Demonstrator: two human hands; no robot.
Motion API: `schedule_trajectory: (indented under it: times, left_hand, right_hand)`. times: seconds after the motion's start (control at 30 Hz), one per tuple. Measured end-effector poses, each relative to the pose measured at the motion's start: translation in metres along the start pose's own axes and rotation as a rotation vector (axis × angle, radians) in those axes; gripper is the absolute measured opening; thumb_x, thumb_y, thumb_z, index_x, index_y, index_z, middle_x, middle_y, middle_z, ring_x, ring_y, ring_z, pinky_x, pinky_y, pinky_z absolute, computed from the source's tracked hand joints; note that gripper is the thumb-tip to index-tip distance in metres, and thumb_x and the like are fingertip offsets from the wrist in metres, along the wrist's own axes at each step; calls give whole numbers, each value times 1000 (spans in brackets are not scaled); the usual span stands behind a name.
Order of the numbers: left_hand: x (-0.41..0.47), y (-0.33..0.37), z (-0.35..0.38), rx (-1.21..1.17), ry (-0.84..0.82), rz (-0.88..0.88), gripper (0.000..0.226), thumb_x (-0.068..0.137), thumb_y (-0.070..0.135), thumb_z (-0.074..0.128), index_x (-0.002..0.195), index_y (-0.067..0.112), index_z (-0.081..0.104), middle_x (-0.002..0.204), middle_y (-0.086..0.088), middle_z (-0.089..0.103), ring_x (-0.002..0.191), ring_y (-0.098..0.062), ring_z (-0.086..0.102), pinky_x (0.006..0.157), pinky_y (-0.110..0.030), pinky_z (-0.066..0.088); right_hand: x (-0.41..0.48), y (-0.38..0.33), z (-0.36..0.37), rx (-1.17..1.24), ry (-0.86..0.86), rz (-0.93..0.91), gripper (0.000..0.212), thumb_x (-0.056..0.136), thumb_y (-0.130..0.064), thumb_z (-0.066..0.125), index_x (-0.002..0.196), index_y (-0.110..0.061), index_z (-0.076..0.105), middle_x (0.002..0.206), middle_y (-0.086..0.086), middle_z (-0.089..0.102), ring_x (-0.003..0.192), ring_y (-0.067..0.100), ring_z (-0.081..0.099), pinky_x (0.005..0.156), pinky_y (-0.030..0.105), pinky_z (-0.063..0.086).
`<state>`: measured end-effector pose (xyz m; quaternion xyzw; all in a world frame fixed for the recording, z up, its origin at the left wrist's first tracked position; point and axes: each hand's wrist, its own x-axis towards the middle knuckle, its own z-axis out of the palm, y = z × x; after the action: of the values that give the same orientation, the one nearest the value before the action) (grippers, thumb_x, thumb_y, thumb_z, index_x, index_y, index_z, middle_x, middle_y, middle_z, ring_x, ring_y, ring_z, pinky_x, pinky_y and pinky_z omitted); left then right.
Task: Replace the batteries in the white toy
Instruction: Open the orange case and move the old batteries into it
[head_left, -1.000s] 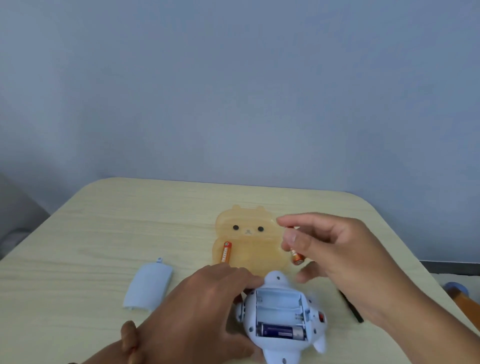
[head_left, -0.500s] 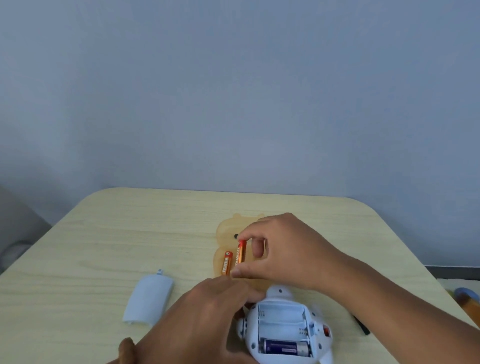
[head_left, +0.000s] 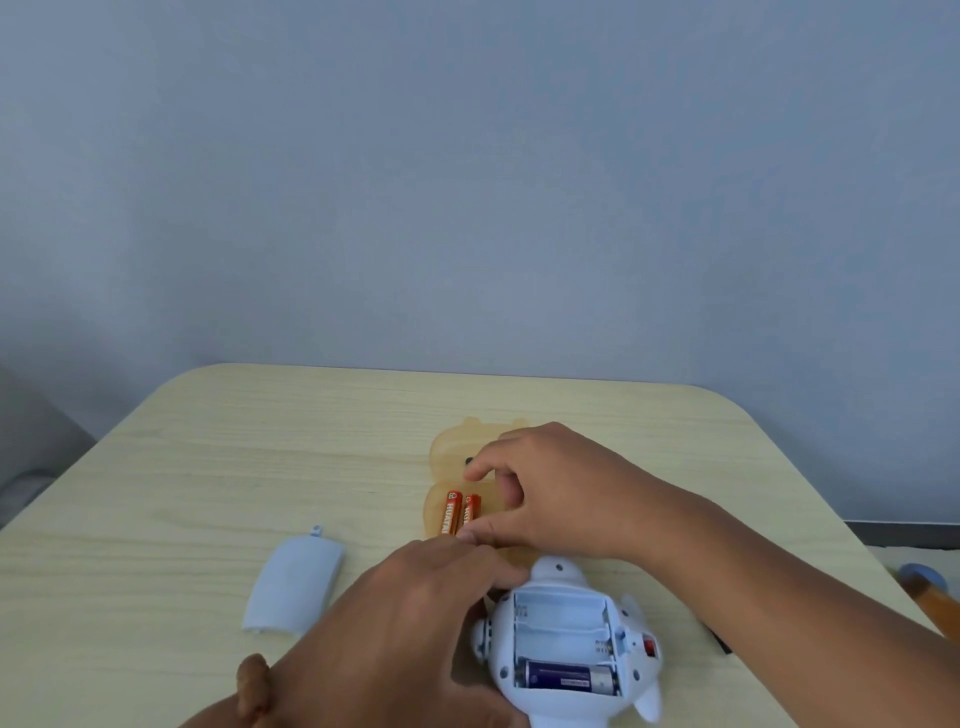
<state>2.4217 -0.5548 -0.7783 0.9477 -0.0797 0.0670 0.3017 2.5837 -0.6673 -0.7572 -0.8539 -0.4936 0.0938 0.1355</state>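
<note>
- Toy position: the white toy lies on its back at the near edge of the table, with its battery bay open and facing up.
- Only the nearest slot of the bay is filled, by a dark blue battery lying crosswise.
- A red switch shows on the toy's right side.
- The left hand grips the toy from its left side, fingers curled onto the far left edge of the body and thumb sticking out toward the near edge.
- The right hand hovers over a bear-shaped orange tray just beyond the toy, with forefinger and thumb curved into a narrow bracket.
- Two batteries lie side by side on that tray, close together: the left orange battery and the right orange battery.
- The right orange battery lies between the forefinger tip and the thumb tip. The thumb is at its near end and the forefinger looks slightly off its far end, so I cannot tell whether the hand pinches it.
- A pale battery cover lies flat on the table, left of the left hand and apart from the toy.
- A black object shows beside the right forearm, to the right of the toy; too little is visible to name it.
</note>
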Motion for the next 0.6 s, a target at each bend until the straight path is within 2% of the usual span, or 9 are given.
schedule_trajectory:
  times: [0.1, 0.17, 0.23, 0.3, 0.37, 0.4, 0.43, 0.5, 0.6]
  left_hand:
    - [-2, -2, 2, 4, 0, -21, 69, 58, 51, 80, 121, 46, 52, 97, 50, 45, 99, 22, 47, 79, 0, 37]
    - [-3, -5, 5, 43, 33, -25, 74, 58, 54, 77, 123, 48, 44, 97, 40, 50, 99, 14, 49, 75, -4, 41]
    - [-4, -8, 7, 57, 59, -32, 75, 59, 58, 75, 125, 49, 40, 102, 31, 55, 96, 10, 51, 74, -9, 43]
    - [-3, -9, 8, 58, 48, -30, 70, 62, 59, 74, 124, 48, 44, 105, 27, 56, 96, 9, 50, 76, -11, 43]
    - [0, -9, 8, 65, 30, -16, 61, 65, 57, 75, 120, 45, 51, 101, 24, 58, 94, 7, 51, 76, -13, 44]
    - [2, -8, 9, 76, 23, -13, 59, 66, 57, 75, 119, 44, 52, 100, 23, 59, 93, 7, 52, 77, -14, 45]
    - [3, -9, 9, 89, 17, -14, 59, 66, 58, 74, 119, 44, 52, 100, 23, 59, 93, 6, 52, 78, -14, 45]
    - [4, -10, 10, 100, 6, -20, 63, 63, 59, 72, 121, 45, 52, 99, 24, 58, 92, 8, 53, 77, -12, 45]
    - [4, -8, 8, 104, -12, -48, 69, 59, 62, 69, 123, 52, 47, 103, 32, 56, 96, 13, 52, 75, -7, 40]
  right_hand:
    - [-7, -7, -11, 24, 23, 30, 67, 75, -72, 70, 130, -34, 64, 87, -17, 61, 83, 2, 57, 77, 31, 55]
    - [-28, -3, -17, 153, 127, 33, 64, 77, -76, 64, 129, -39, 63, 96, -15, 66, 83, 2, 63, 77, 31, 58]
    - [-64, 2, -24, 313, 203, 28, 64, 72, -81, 64, 127, -47, 62, 109, -17, 66, 94, 2, 66, 75, 27, 59]
    - [-87, 5, -16, 400, 119, 49, 63, 65, -76, 76, 121, -50, 64, 117, -14, 66, 112, 4, 64, 84, 27, 58]
    - [-104, 9, 3, 489, -27, 95, 43, 62, -56, 86, 100, -45, 71, 105, -8, 71, 126, 10, 62, 88, 27, 56]
    - [-112, 11, 13, 521, -70, 104, 33, 68, -51, 85, 98, -47, 72, 105, -12, 72, 129, 7, 60, 89, 22, 54]
    - [-118, 12, 18, 536, -63, 58, 40, 70, -52, 82, 108, -55, 70, 115, -21, 70, 127, -3, 58, 93, 14, 50]
    - [-129, 14, 17, 440, 47, 55, 75, 62, -52, 91, 128, -63, 56, 129, -33, 62, 121, -13, 58, 99, 5, 42]
    - [-138, 11, 13, 506, 89, 58, 81, 61, -44, 96, 133, -52, 59, 129, -29, 63, 120, -11, 59, 100, 6, 41]
